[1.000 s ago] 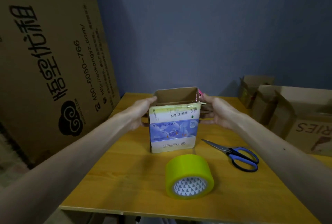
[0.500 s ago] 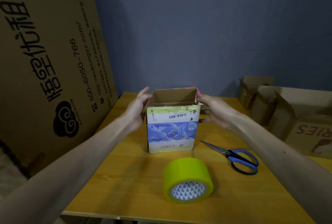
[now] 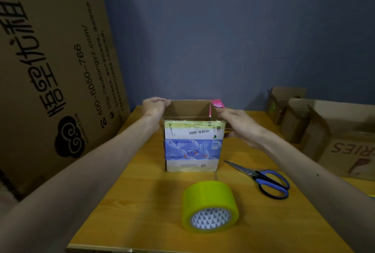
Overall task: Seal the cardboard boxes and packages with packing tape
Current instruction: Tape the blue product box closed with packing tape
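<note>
Table (image 3: 142,187): box (image 3: 192,147) interior unseen; left hand (image 3: 155,105) grips rim.

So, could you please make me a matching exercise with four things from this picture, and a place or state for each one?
1 tape roll
2 scissors
3 small box
4 big carton

a stands left of the table
b top open, held by left hand and right hand
c lies right of the small box
d nearest the table's front edge

Pairs: 1-d, 2-c, 3-b, 4-a
</note>
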